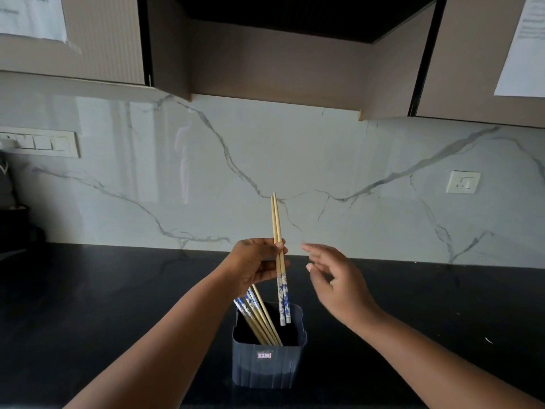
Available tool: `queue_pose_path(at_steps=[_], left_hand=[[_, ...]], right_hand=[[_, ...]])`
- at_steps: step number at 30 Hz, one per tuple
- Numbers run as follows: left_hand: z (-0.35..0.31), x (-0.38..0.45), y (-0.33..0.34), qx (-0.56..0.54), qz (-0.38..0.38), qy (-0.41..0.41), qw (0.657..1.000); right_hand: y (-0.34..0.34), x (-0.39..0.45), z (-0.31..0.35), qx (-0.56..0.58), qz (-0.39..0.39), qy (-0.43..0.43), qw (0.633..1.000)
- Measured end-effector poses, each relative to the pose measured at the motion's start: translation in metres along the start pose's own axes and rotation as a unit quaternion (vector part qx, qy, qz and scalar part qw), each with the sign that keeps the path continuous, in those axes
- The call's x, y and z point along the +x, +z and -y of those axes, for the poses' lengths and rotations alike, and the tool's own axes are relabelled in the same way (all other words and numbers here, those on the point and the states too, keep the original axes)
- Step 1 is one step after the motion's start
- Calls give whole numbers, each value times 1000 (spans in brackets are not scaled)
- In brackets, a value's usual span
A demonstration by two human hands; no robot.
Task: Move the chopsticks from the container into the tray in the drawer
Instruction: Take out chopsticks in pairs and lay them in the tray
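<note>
- I stand at a black countertop (442,305) that runs back to a glossy white marble-look backsplash (295,160) with grey veins; brown wall cabinets (274,66) hang overhead.
- On the wall: a switch panel (39,143) at the left, one socket (463,181) at the right. Two paper sheets are stuck to the cabinet doors — one upper left (32,16), one upper right (525,45).
- A dark ribbed container (268,367) sits on the counter right in front of me, between my forearms.
- My left hand (253,267) pinches a pair of chopsticks (280,261) — two, nearly upright, plain tips up, blue-and-white ends hanging just above the container's mouth.
- My right hand (333,278) hovers just beside them, fingers loose and spread, holding nothing.
- More chopsticks (259,317) lean left inside the container; about five, though they overlap and my left wrist hides their tops.
</note>
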State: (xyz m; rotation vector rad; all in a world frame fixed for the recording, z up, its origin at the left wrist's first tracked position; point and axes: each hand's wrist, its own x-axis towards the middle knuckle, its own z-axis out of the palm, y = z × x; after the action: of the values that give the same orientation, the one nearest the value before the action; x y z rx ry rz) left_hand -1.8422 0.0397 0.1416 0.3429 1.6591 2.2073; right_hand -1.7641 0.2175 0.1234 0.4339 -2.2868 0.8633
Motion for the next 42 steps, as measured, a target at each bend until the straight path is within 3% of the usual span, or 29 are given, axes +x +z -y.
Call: queue_pose_path(at_steps=[1, 3, 4, 5, 9, 12, 15, 18, 20, 22, 25, 28, 31, 42], left_hand=[[2, -1, -1, 1, -12, 5, 1000], [5, -3, -1, 2, -32, 14, 999], [8, -3, 0, 4, -43, 18, 999], [11, -5, 0, 10, -55, 24, 998], [25, -15, -4, 48, -73, 36, 995], [35, -19, -22, 148, -101, 46, 983], [51, -19, -59, 195, -189, 73, 960], [81, -26, -98, 196, -291, 84, 933], [107, -34, -119, 270, -319, 69, 906], [136, -41, -137, 405, -287, 46, 867], [184, -49, -158, 641, -160, -49, 749], [224, -57, -164, 737, -108, -84, 662], [231, -60, -164, 754, -113, -55, 644], [233, -59, -169, 760, -118, -38, 637]], right_hand=[[1, 1, 8, 104, 16, 143, 984], [9, 1, 19, 304, 82, 349, 882], [14, 0, 22, 344, 99, 392, 847], [21, -3, 25, 349, 108, 405, 838], [44, -13, 33, 337, 109, 417, 837], [52, -26, 26, 355, 140, 413, 827], [68, -55, 16, 302, 213, 384, 846], [96, -99, -3, 178, 318, 334, 869], [112, -130, -16, 91, 391, 288, 870], [124, -160, -28, 35, 451, 272, 849], [140, -197, -48, -50, 536, 265, 800], [160, -223, -70, -114, 581, 243, 769], [176, -242, -81, -159, 585, 224, 763], [181, -267, -102, -205, 609, 217, 735]])
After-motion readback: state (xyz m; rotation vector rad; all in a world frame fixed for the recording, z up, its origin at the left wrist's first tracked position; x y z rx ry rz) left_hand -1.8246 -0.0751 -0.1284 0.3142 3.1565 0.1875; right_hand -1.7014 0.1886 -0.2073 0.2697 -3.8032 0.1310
